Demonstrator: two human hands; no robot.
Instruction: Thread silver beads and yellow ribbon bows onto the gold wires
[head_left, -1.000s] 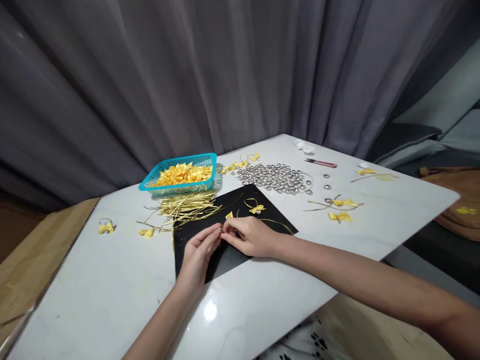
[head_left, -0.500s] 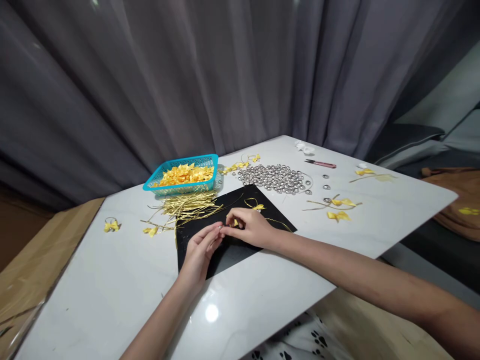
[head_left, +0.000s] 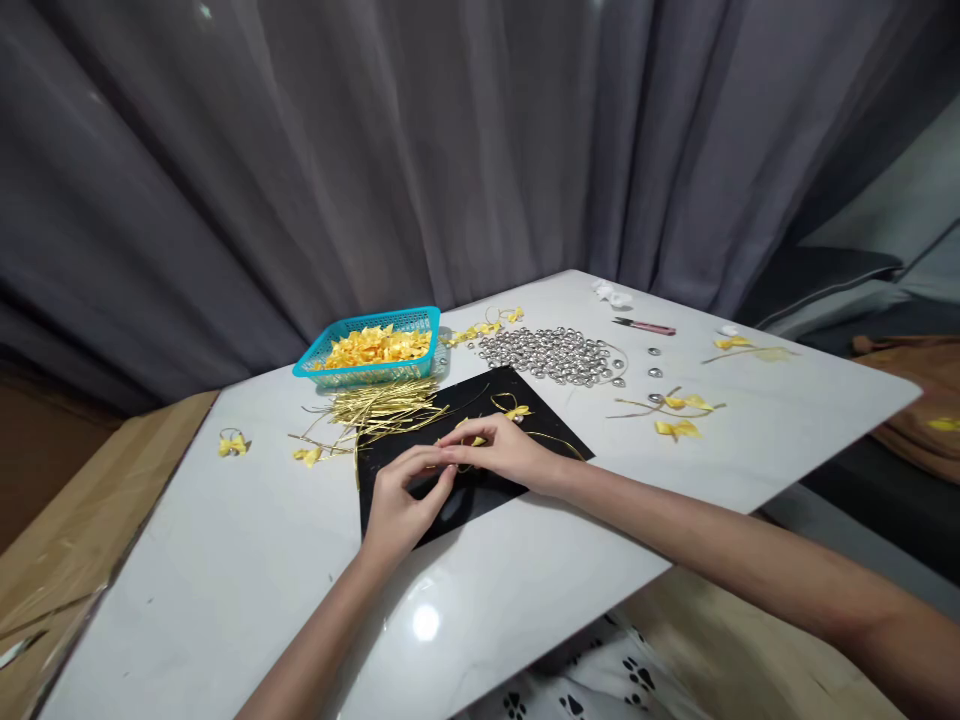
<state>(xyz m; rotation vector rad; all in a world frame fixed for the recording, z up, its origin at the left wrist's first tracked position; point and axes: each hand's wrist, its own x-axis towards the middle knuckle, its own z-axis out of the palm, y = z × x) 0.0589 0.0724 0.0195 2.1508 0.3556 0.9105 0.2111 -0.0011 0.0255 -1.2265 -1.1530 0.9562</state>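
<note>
My left hand (head_left: 401, 500) and my right hand (head_left: 502, 450) meet at the fingertips over a black mat (head_left: 469, 505). Both are closed in a pinch. A thin gold cord (head_left: 464, 468) curves out just below the right fingertips. Yellow ribbon (head_left: 474, 441) shows behind the right fingers; whether it is held or lies on the mat I cannot tell. What the left fingers pinch is hidden. Beyond my right hand, a yellow bow (head_left: 516, 412) with a gold loop lies on the mat.
A blue basket (head_left: 367, 377) holds yellow ribbon bows. Gold cords (head_left: 382, 405) lie in front of it. Silver beads (head_left: 551, 352) form a pile right of it. Pink-handled snips (head_left: 645, 326) lie farther right. Loose bows (head_left: 679, 429) and a looped bow (head_left: 233, 446) lie on the white table (head_left: 247, 560).
The left fingers have shifted, with the thumb now lower and apart from the forefinger's base. A silver bead seen at the left fingertips is now hidden. The camera view has moved slightly.
</note>
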